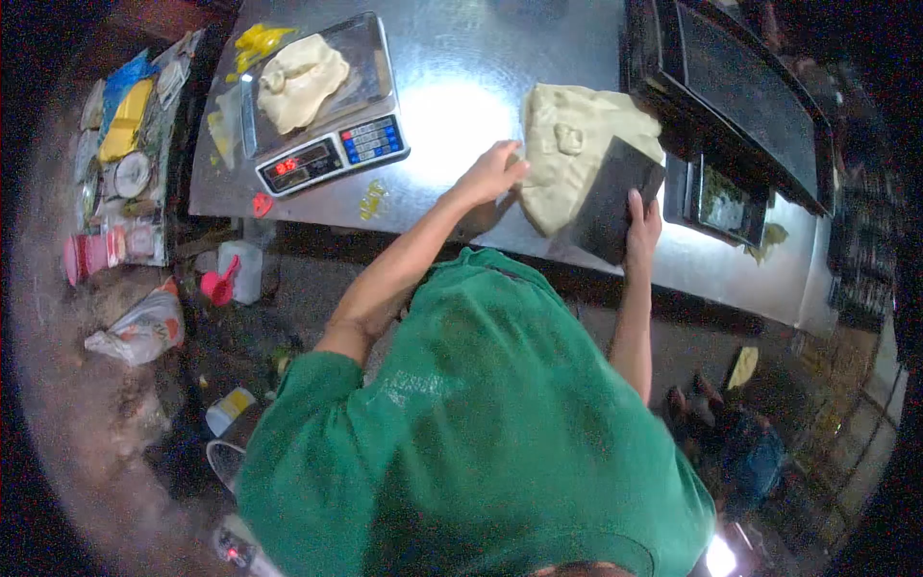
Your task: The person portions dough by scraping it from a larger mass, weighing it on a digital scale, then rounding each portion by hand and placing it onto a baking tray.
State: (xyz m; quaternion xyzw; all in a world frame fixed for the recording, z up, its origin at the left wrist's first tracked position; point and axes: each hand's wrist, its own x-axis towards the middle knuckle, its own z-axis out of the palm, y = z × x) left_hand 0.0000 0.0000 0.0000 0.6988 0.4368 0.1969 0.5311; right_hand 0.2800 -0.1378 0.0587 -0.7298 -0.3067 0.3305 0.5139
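A slab of pale dough (553, 173) lies on the metal table, with a small loose lump of dough (568, 139) on top. My right hand (641, 231) grips a wide dark dough cutter (608, 207) by its right edge; its flat blade overlaps the slab's lower right part. Beside the slab's left edge, my left hand (492, 175) is over the table, fingers and thumb apart with nothing in them. On the digital scale (327, 159) to the left rests another flat piece of dough (300, 85), and the display glows red.
Dark trays (750, 87) stand stacked at the table's right, with a smaller tray (723, 200) below. Yellow scraps (373, 200) and a red tag (261, 204) lie near the front edge. A side stand at left holds a yellow packet (127, 120). A white bag (144, 327) sits below.
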